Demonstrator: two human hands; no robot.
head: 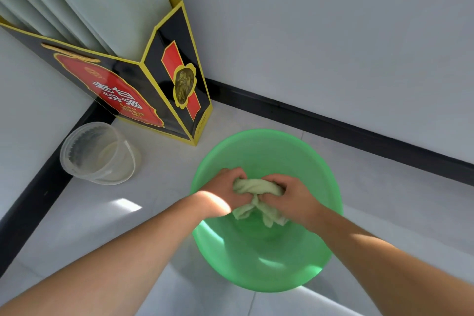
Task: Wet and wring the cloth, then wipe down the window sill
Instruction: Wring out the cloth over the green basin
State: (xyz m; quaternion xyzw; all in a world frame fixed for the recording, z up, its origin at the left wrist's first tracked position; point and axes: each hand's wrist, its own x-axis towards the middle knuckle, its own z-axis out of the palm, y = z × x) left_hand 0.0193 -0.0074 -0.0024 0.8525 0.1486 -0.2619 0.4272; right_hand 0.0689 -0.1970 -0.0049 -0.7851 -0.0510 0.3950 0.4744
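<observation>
Both hands, left (222,188) and right (295,196), grip the twisted cloth (256,187) above the green basin (266,259).

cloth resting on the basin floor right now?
No: both the left hand and right hand grip the cloth above the green basin.

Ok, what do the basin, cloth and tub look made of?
Basin: glossy translucent green plastic, by the glints on its wall. Cloth: soft pale-green fabric, probably terry; it twists into folds between the left hand and right hand. Tub: clear thin plastic, see-through with a ribbed rim.
</observation>
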